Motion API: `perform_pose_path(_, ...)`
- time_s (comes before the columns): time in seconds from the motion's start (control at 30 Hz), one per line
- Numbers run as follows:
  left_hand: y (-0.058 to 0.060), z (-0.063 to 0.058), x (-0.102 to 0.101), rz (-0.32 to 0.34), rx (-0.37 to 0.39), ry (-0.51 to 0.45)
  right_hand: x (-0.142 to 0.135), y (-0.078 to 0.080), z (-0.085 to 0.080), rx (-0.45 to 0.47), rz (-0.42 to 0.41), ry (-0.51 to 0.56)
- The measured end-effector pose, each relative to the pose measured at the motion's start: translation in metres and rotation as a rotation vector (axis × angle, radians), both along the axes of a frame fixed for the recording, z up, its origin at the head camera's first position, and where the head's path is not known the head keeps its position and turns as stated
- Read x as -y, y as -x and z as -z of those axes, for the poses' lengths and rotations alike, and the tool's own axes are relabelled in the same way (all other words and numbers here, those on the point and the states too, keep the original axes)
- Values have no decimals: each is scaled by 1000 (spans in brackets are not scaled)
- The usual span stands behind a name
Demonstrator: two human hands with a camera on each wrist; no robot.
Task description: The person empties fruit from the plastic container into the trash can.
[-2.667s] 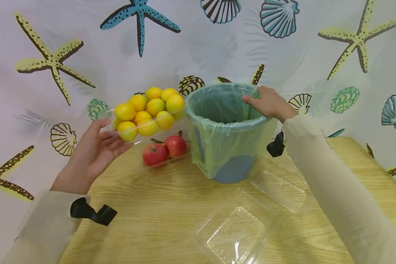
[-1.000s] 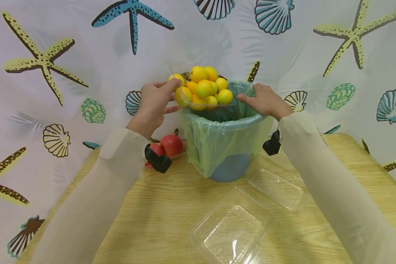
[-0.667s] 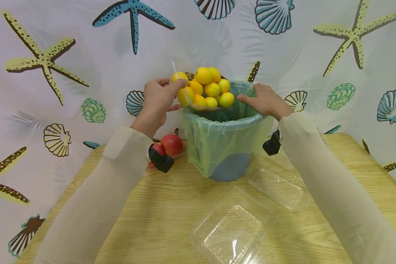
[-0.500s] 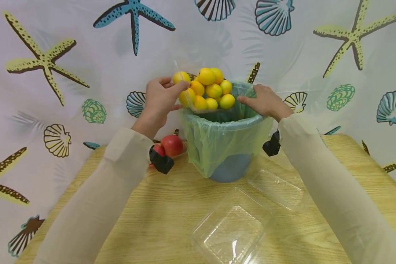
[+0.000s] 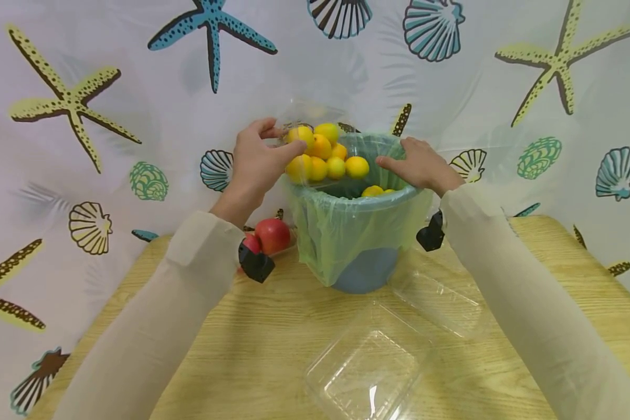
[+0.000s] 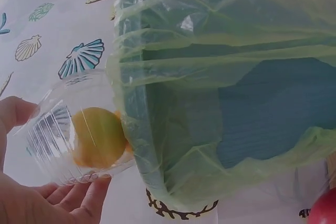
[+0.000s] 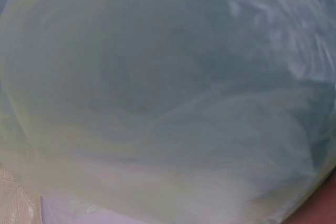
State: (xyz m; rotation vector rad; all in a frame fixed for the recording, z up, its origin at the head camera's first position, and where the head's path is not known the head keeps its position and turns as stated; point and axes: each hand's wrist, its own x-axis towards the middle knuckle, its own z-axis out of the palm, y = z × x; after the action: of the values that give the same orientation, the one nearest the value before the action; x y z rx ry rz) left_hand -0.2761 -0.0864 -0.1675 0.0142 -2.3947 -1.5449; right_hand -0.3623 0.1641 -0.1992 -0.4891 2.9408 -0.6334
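Note:
In the head view my left hand grips the end of a transparent plastic box of yellow-orange citrus fruits. The box is tilted down to the right, over the mouth of a blue bin lined with a thin yellow-green bag. Several fruits lie inside the bin, partly hidden by its rim. My right hand holds the bin's right rim, thumb toward the inside. In the left wrist view, thumb and fingertips straddle the box. Blurred bag film fills the right wrist view.
Red apples sit in another transparent box left of the bin, partly behind my left wrist. Two transparent plastic boxes lie on the wooden table: one in front, one to the right. A patterned cloth hangs close behind.
My left hand has carried the fruit box from the left over the bin and tipped it. Some fruits have dropped from the box into the bin. My right hand stays on the rim.

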Motion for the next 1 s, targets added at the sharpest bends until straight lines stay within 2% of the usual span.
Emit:
perform_pose_path(0.17,0,3,-1,25,-54,62,0,0,1,-6,-6,3)
perform_pose_path(0.47,0,5,-3,88,-164,129,0,1,1,-4,-1,-1)
perform_pose_path(0.7,-2,6,-4,114,-253,166,1,0,0,0,4,1)
perform_pose_path(1.0,-3,7,-3,94,-239,178,1,0,0,-4,-2,-1)
